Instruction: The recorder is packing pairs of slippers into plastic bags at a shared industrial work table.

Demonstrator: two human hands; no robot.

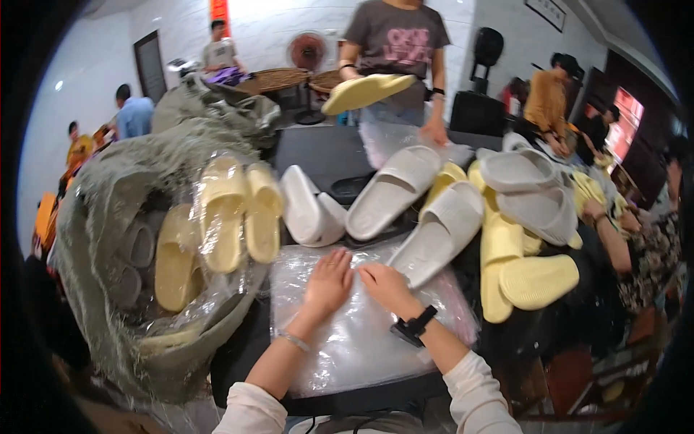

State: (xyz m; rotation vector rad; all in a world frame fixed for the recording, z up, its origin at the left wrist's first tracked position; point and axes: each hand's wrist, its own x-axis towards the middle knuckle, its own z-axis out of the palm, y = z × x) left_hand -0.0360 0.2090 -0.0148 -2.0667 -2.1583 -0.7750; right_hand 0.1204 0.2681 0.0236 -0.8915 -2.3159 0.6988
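A stack of clear plastic bags (347,354) lies on the black table in front of me. My left hand (330,283) rests on it palm down, fingers stretched out. Close beside it, my right hand (388,288) has its fingers curled together at the film of the top bag. Just beyond my hands are a white slide sandal (307,210) tipped on its side and a light grey slide sandal (394,192). Another grey slide sandal (442,231) lies beside my right hand, its heel over the bags.
At left, a green woven sack (87,239) holds yellow slippers (177,267), some wrapped in clear plastic. Yellow slippers (538,282) and grey slippers (535,188) pile up at right. Across the table, a person (397,43) holds a yellow slipper (369,92). Another person's arm (611,235) reaches in at right.
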